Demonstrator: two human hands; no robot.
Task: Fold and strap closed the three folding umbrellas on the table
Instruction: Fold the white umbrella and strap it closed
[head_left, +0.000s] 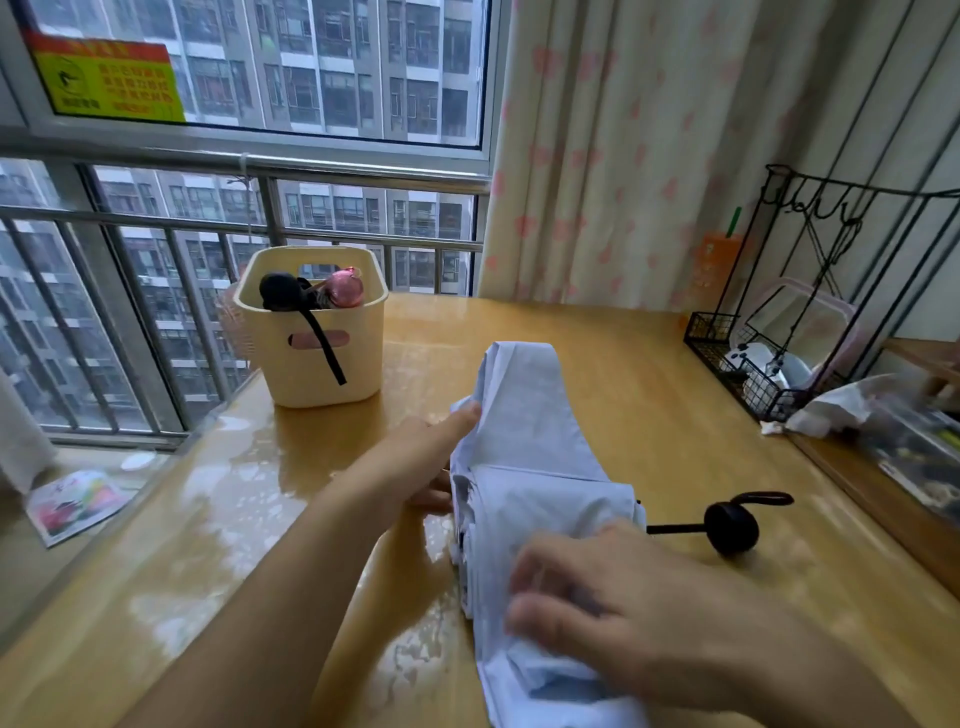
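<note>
Blue umbrella (524, 457) partly hides left hand (431, 447).

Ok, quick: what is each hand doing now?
Left hand: pinches the umbrella fabric.
Right hand: fingers curled round the umbrella, gripping it.

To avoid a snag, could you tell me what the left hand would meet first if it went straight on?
The canopy of the pale blue umbrella; the left hand seems to touch its raised fold.

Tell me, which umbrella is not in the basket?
The pale blue umbrella: it lies on the table. The black umbrella and pink umbrella stand in the cream basket.
</note>
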